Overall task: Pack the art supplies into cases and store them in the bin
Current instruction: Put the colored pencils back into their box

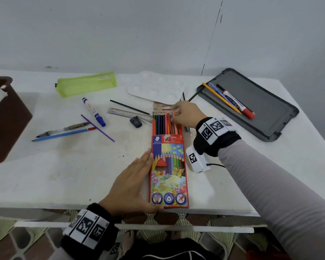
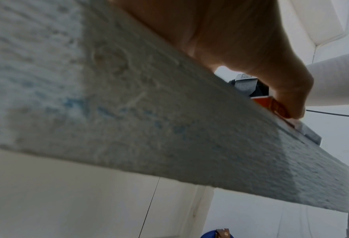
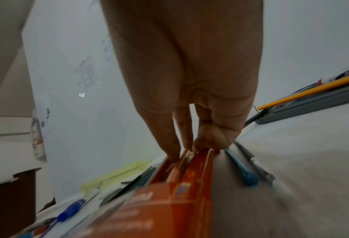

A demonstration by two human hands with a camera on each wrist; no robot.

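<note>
while pinching a coloured pencil (image 1: 174,120), right grip (image 1: 188,114); left grip (image 1: 131,182) flat against pencil box (image 1: 168,175)

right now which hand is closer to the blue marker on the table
Left. The left hand lies flat against the left edge of the coloured pencil box, on the same side as the blue marker. The right hand is at the pencil tips, across the box from it.

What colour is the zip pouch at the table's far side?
Lime green mesh zip pouch, clearest in the head view.
</note>
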